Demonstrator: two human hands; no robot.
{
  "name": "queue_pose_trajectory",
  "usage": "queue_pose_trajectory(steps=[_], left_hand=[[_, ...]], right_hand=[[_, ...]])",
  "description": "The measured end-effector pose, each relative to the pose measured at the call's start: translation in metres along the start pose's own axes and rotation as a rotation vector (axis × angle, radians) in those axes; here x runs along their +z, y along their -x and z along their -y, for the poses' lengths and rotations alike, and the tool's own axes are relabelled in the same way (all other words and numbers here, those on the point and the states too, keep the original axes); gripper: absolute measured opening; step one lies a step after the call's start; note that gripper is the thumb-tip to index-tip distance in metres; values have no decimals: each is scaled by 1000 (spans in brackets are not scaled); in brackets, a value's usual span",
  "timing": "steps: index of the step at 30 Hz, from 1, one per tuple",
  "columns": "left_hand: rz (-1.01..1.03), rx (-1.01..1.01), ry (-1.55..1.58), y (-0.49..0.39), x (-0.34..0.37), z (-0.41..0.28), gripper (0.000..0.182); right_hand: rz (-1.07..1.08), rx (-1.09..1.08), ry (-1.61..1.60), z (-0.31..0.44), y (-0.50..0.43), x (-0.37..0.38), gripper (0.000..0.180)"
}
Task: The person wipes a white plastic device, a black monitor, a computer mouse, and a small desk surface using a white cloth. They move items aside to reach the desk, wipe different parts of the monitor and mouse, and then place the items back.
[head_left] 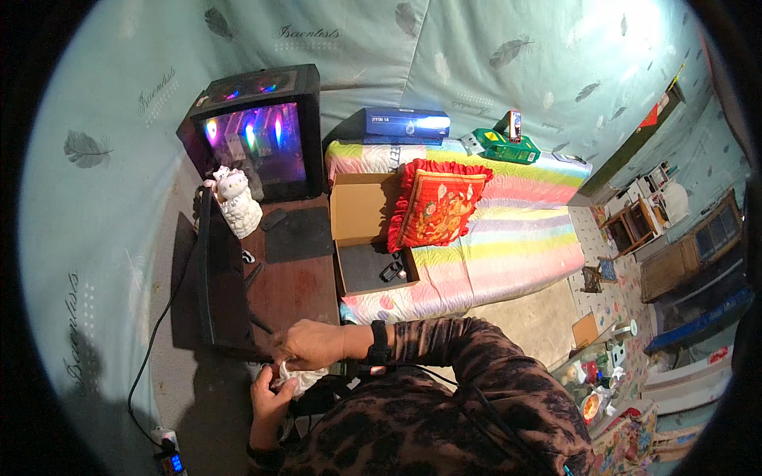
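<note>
A crumpled white cloth [306, 381] is bunched between my two hands, close to my body at the near end of the desk. My left hand [271, 395] grips it from the left side, thumb bent over it. Above it, my right hand [309, 345] pinches the cloth from the top; a black band [379, 342] is around that wrist. My fingers hide part of the cloth. The brown wooden desk [297, 291] lies just beyond my right hand, and a dark monitor [223, 279] stands on its left side.
A computer case [256, 143] with lit fans stands at the desk's far end. Near it are a white plush tissue holder [241, 208] and a black mouse pad [297, 235]. A bed [506, 232] carries an open cardboard box [363, 208] and red cushion [440, 205]. A cable [149, 345] hangs left.
</note>
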State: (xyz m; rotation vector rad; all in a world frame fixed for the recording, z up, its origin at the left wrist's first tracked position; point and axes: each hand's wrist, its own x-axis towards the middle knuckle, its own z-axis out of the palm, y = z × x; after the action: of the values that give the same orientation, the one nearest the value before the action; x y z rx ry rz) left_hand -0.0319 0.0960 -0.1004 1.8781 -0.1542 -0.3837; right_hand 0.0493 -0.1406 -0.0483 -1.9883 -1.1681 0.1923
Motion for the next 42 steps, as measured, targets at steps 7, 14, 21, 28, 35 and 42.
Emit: queue_pose_trajectory(steps=[7, 14, 21, 28, 35, 42], left_hand=[[-103, -5, 47, 20, 4, 11, 33], [262, -143, -245, 54, -25, -3, 29], [-394, 153, -121, 48, -6, 3, 42], [-348, 203, -41, 73, -21, 9, 20], [-754, -70, 663, 120, -62, 48, 24], [-810, -127, 275, 78, -132, 101, 31]], right_hand=[[5, 61, 58, 2, 9, -8, 20], [-57, 25, 162, -5, 2, -4, 27], [11, -93, -55, 22, -28, 28, 24], [127, -252, -87, 47, -48, 42, 32], [-91, -254, -170, 16, -93, -20, 27], [-515, -302, 62, -42, -172, -55, 30]])
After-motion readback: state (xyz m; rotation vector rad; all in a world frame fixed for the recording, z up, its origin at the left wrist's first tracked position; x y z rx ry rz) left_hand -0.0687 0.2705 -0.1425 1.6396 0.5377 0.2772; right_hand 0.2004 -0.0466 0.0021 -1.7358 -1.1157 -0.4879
